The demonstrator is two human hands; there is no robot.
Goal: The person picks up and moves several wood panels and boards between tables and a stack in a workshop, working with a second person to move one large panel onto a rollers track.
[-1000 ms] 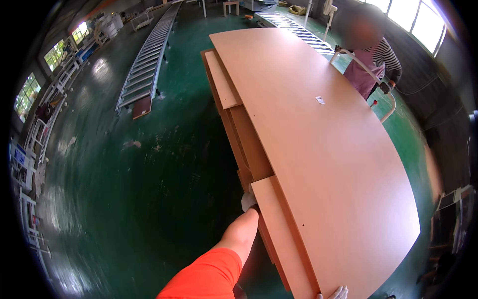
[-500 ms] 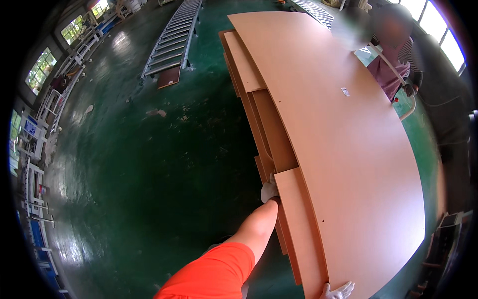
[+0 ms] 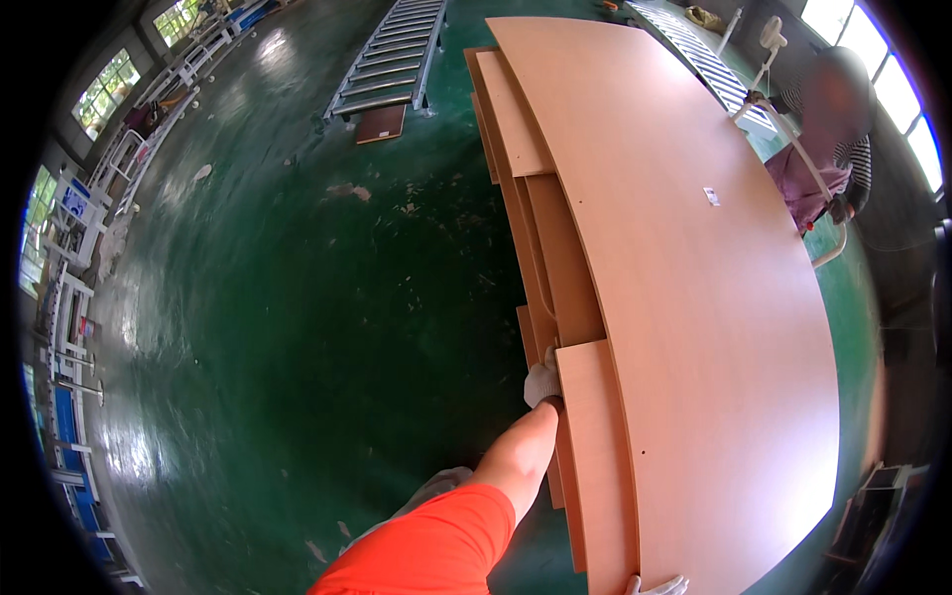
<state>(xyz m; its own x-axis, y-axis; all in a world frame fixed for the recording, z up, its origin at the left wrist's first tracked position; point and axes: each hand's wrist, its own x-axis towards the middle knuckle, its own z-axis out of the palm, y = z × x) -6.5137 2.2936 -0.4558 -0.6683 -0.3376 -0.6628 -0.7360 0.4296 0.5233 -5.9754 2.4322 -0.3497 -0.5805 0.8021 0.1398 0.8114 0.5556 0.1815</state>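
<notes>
A large tan wood panel lies on top of a staggered stack, with a narrower board sticking out beneath its left edge. My left hand, in a pale work glove, is closed at the outer edge of that lower board; its fingertips are partly hidden. At the bottom of the view my gloved right hand lies on the top panel near its left edge, fingers stretched out, partly cut off by the frame. Further up, another board juts from under the top panel. A small label sits on the panel.
A co-worker stands beyond the panel's right side, next to a bent pale tube frame. Roller conveyors stand at the back, with a brown board at one end. Green floor spreads to the left.
The whole scene has shifted in the view, its far part moving right. My left hand stays at the board's edge, and my right hand sits lower in the picture, still on the panel.
</notes>
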